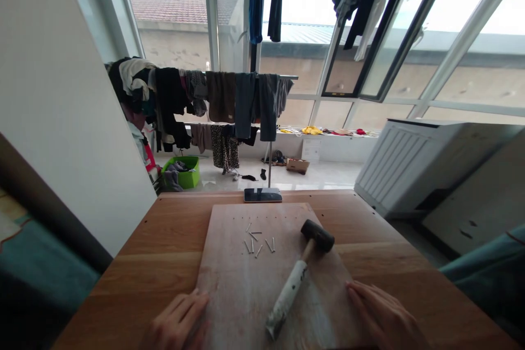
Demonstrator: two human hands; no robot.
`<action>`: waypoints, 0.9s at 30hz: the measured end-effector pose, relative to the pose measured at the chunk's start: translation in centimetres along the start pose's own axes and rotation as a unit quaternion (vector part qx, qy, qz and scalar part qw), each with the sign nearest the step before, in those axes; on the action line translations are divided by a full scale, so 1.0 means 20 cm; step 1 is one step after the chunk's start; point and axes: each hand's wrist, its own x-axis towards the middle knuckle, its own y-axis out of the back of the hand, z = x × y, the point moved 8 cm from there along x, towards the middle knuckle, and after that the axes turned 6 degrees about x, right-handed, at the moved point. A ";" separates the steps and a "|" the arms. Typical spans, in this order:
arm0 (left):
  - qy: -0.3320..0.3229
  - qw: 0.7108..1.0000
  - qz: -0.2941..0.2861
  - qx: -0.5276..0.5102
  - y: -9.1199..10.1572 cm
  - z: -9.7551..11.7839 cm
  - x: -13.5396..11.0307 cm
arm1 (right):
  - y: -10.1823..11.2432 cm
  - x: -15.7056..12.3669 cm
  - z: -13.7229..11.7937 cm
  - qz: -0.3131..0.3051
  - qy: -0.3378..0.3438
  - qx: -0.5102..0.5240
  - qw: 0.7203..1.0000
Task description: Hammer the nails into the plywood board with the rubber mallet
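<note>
A wooden board lies flat on the table in front of me. My left hand rests at its lower left edge, fingertips touching the side. At the opposite edge, my right hand lies with fingers extended and fingertips against the board. Neither hand holds a tool. A black-headed hammer with a worn, white-wrapped handle lies diagonally on the board, its head up at the right edge. Several loose nails are scattered left of the hammer head. Along the board's far side runs a row of small dark dots.
A phone lies at the far edge of the wooden table. Beyond stand a clothes rack with laundry and a green basket. A white appliance is at the right, below open windows. A wall rises at the left.
</note>
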 end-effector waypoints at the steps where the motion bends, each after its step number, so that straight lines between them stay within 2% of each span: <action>1: -0.013 1.000 -0.012 -0.003 -0.03 0.04 0.03 | 0.02 0.00 0.03 0.001 -0.011 -0.004 1.000; 5: -0.029 0.999 -0.044 0.004 -0.11 0.08 0.12 | 0.03 0.01 0.07 0.023 -0.031 -0.020 0.999; 9: -0.016 0.997 -0.081 -0.007 -0.20 0.01 0.22 | -0.03 -0.03 0.09 0.029 -0.058 -0.005 0.998; 12: -0.027 0.995 -0.094 -0.019 -0.30 -0.01 0.38 | -0.06 -0.06 0.10 0.040 -0.052 -0.005 0.998; 14: -0.047 0.991 -0.119 -0.031 -0.38 0.02 0.52 | -0.07 -0.07 0.10 0.037 -0.040 -0.005 0.998; 17: -0.084 0.976 -0.186 -0.069 -0.51 0.14 0.72 | -0.07 -0.08 0.09 0.037 -0.039 -0.005 0.999; 19: -0.103 0.966 -0.220 -0.090 -0.58 0.23 0.81 | -0.05 -0.08 0.08 0.050 -0.045 -0.012 0.998; 21: -0.115 0.958 -0.241 -0.105 -0.63 0.27 0.84 | -0.05 -0.08 0.06 0.053 -0.047 -0.019 0.997; 23: -0.117 0.956 -0.242 -0.118 -0.64 0.26 0.82 | -0.05 -0.09 0.06 0.046 -0.053 -0.019 0.997; 27: -0.082 0.959 -0.213 -0.167 -0.58 0.11 0.73 | -0.02 -0.07 0.06 0.050 -0.055 -0.020 0.997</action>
